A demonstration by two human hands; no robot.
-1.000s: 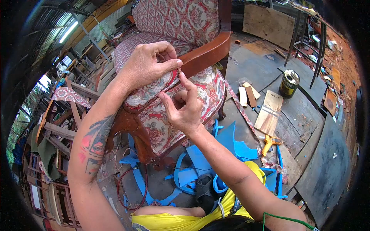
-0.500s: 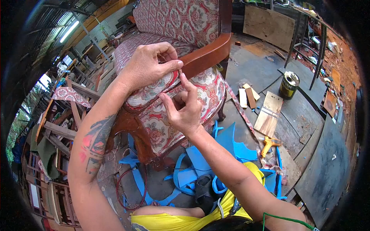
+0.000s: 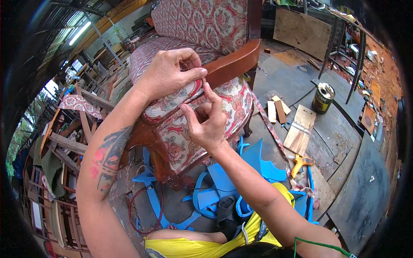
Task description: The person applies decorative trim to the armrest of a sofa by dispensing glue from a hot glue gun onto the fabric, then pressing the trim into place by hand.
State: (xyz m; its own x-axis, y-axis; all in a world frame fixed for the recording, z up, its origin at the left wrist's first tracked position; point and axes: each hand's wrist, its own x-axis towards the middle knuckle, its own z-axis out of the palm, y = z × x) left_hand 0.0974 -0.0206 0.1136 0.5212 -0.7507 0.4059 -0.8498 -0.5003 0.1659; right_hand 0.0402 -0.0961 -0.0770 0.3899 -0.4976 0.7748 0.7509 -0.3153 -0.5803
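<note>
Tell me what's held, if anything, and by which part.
Left hand and right hand nearly meet at the armrest pad; anything pinched is too small to tell.

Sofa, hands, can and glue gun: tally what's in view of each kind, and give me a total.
Hands: 2, the left hand and the right hand
Sofa: 1
Can: 1
Glue gun: 1
Total: 5

And the wooden armrest (image 3: 235,59) bars the way beyond the right hand (image 3: 209,124); room rightward over the floor (image 3: 275,78), up to that can (image 3: 322,99); blue scraps (image 3: 257,157) below!
</note>
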